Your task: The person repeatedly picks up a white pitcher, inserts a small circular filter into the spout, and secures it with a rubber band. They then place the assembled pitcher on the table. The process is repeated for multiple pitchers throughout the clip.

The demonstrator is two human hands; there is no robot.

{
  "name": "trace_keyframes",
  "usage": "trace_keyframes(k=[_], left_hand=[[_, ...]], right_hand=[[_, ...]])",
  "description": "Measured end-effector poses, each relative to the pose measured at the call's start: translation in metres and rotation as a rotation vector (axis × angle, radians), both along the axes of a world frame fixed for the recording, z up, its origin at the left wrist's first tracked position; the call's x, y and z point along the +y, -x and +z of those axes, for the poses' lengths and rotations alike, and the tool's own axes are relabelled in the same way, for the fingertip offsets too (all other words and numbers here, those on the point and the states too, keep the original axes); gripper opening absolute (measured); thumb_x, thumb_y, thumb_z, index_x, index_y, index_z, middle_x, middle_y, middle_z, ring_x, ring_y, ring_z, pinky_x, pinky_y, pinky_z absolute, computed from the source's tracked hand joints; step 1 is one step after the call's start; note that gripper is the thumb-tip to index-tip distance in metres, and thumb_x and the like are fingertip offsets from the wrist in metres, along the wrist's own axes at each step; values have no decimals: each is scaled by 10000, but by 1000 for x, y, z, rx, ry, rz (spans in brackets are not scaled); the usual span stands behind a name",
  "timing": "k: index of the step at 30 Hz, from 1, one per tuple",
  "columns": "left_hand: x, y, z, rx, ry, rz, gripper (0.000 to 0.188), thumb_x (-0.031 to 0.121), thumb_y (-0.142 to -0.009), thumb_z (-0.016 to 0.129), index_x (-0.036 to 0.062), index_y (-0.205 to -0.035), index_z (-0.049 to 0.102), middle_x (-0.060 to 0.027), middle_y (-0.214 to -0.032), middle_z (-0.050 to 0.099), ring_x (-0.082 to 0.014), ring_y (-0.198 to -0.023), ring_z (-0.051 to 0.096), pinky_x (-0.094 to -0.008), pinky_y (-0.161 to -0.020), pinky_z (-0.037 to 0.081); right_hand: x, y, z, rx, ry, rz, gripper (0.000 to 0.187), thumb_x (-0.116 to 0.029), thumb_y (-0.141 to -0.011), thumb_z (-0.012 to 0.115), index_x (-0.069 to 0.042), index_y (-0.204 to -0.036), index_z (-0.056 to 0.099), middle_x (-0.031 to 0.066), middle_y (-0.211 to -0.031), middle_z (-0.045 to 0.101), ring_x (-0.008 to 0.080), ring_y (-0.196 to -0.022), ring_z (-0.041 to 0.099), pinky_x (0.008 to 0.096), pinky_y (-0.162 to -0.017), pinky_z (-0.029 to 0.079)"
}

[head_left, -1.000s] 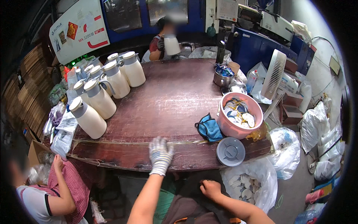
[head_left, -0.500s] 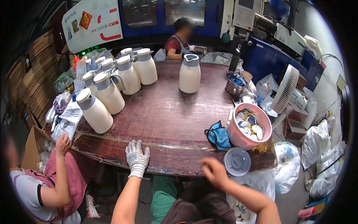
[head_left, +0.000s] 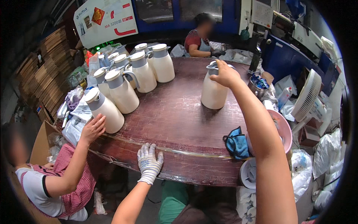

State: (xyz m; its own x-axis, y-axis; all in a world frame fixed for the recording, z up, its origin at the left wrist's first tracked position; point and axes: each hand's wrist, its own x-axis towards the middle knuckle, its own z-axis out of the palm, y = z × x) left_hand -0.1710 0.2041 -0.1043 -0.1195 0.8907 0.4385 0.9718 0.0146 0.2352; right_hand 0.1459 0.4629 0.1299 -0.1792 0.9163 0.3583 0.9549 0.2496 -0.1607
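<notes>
My right hand is bare and is up at the grey top of a cream jug. My thumb and fingers are spread around that top, but I can't tell if they are squeezing it. The jug stands up straight on the brown table, out past the middle, on the far side. My left hand wears a stripy white glove. It lies flat near the table's front edge with its fingers apart, holding nothing.

Under my right arm is a blue cloth. Beside it, my arm hides part of a pink bucket and part of a round grey lid. On the left, more cream jugs with white lids stand close together. Someone else's hand touches the nearest one. Across the table is another person in a red top. A white fan stands on the right.
</notes>
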Motion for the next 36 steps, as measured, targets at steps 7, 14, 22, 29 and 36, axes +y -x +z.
trace_keyframes(k=[7,14,22,29,36], left_hand=[[-1,5,-4,-7,-21,-2,511,348,-816,656,48,-1223,580,-201,-1296,529,-366,-1256,452,-510,-1099,296],[25,56,-19,-850,91,-143,494,399,-892,637,81,-1267,593,-129,-1265,601,-285,-1213,533,-412,-1086,355],[-101,-135,90,-1027,1265,-763,509,463,-899,579,6,-1098,684,-52,-996,676,-133,-886,602,-280,-779,484],[-137,-171,102,-1109,1243,-524,358,242,-727,854,24,-966,701,6,-797,663,-58,-674,573,-210,-625,465],[-144,-182,104,-1072,1163,-317,234,106,-749,827,23,-922,693,-24,-800,688,-91,-699,625,-231,-642,497]], right_hand=[[-47,2,-48,82,-79,-48,499,-341,-753,739,-87,-1167,622,167,-1167,587,350,-956,665,445,-817,548],[-246,-40,-88,453,-264,360,364,-341,-748,788,-59,-916,629,145,-948,596,349,-789,629,435,-668,516],[-483,-98,-177,499,-67,830,316,-212,-774,709,-99,-1051,609,118,-1145,594,254,-759,615,344,-626,490],[-538,-190,-307,601,115,-144,368,-221,-823,682,-87,-1164,645,159,-1173,638,336,-1010,640,417,-834,526],[-515,-323,-463,213,837,-685,552,-377,-840,623,-94,-1310,562,189,-1325,565,368,-1193,551,457,-966,472]])
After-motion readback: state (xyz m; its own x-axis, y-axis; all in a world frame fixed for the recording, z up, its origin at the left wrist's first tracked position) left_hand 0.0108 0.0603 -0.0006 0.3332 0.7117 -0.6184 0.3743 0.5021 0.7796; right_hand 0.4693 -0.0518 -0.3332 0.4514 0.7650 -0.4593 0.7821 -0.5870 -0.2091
